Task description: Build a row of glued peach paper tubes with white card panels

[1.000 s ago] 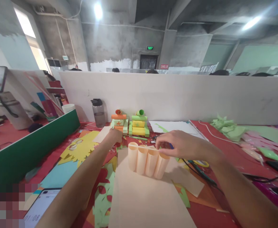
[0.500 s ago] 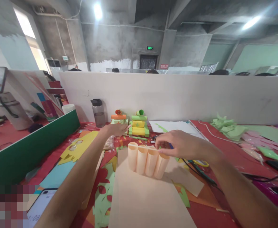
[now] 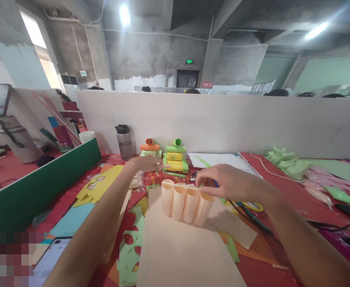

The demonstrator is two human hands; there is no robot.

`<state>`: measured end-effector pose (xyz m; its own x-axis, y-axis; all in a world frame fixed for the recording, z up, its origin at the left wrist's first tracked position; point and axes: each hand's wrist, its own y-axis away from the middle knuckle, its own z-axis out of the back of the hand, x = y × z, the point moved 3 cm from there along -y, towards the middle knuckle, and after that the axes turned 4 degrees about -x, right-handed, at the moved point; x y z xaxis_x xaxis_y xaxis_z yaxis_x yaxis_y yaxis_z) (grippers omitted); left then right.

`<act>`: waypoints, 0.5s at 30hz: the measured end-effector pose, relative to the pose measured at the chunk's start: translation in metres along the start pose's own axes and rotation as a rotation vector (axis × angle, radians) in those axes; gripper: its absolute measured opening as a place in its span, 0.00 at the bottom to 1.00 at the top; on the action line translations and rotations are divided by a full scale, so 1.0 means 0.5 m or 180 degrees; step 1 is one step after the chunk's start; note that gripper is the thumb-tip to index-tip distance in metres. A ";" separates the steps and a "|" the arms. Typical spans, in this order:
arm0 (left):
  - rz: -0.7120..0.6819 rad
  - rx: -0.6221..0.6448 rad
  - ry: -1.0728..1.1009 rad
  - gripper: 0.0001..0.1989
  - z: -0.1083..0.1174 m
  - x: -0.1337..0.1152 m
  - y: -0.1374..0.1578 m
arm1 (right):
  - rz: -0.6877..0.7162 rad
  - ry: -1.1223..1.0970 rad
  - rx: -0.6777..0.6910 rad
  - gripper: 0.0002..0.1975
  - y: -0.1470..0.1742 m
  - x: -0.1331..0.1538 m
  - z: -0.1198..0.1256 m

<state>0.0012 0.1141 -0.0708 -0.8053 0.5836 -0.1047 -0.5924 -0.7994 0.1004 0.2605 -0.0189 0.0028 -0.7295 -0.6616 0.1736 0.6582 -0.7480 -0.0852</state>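
Note:
Four pale peach paper tubes [image 3: 177,203] stand upright side by side on a sheet of peach card [image 3: 189,255]. A thin pale stick [image 3: 183,185] lies across their open tops. My right hand [image 3: 222,181] is at the right-hand tube, thumb and fingertips closed on the stick's right end. Further back, my left hand [image 3: 145,163] reaches forward with its fingers stretched out. It is beside the stack of green and yellow paper rolls [image 3: 175,156] and in front of the orange-topped stack [image 3: 150,147]. A slim pinkish shape shows at its fingertips; I cannot tell whether it is a finger.
A water bottle [image 3: 124,141] stands by the white partition [image 3: 222,119]. Green board [image 3: 43,183] edges the left side. Yellow paper scraps [image 3: 103,183], a phone [image 3: 52,255], white sheets [image 3: 219,160], pliers [image 3: 252,219] and crumpled green paper [image 3: 288,161] lie about on the red table.
My left hand's fingertips have shifted slightly right and down, towards the green and yellow rolls. My right hand and the tubes stay nearly where they were.

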 end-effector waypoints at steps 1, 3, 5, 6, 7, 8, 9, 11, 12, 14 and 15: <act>-0.0046 -0.0048 0.0023 0.14 0.001 -0.001 -0.001 | -0.0003 -0.0015 -0.0008 0.08 0.000 0.000 0.001; -0.0126 -0.0147 0.0055 0.15 0.004 -0.007 -0.003 | 0.0010 -0.0045 -0.0023 0.08 0.001 0.000 0.004; -0.0213 -0.0249 0.0086 0.16 0.011 -0.017 -0.004 | -0.0003 -0.0088 -0.0070 0.10 0.002 -0.001 0.008; -0.0254 -0.0294 0.0101 0.17 0.015 -0.024 -0.004 | -0.0030 -0.0128 -0.0113 0.11 0.001 -0.004 0.010; -0.0296 -0.0340 0.0118 0.17 0.020 -0.031 -0.004 | -0.0069 -0.0186 -0.0167 0.11 0.001 -0.008 0.012; -0.0351 -0.0390 0.0138 0.17 0.024 -0.038 -0.003 | -0.0117 -0.0262 -0.0232 0.12 -0.001 -0.013 0.013; -0.0422 -0.0446 0.0156 0.18 0.027 -0.045 -0.003 | -0.0171 -0.0347 -0.0300 0.13 -0.004 -0.019 0.014; -0.0539 -0.0535 0.0169 0.19 0.032 -0.054 -0.002 | -0.0286 -0.0513 -0.0421 0.14 -0.012 -0.036 0.012; -0.0536 -0.0529 0.0149 0.20 0.031 -0.055 -0.002 | -0.0342 -0.0567 -0.0482 0.14 -0.018 -0.046 0.009; -0.0389 -0.0399 0.0065 0.20 0.023 -0.049 -0.002 | -0.0419 -0.0600 -0.0592 0.15 -0.029 -0.068 0.002; -0.0258 -0.0331 0.0010 0.19 0.017 -0.042 -0.002 | -0.0434 -0.0579 -0.0646 0.14 -0.034 -0.078 -0.001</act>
<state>0.0187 0.1036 -0.0603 -0.7546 0.6467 -0.1115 -0.6497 -0.7601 -0.0116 0.2775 0.0197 -0.0032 -0.7512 -0.5479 0.3681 0.4924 -0.8365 -0.2402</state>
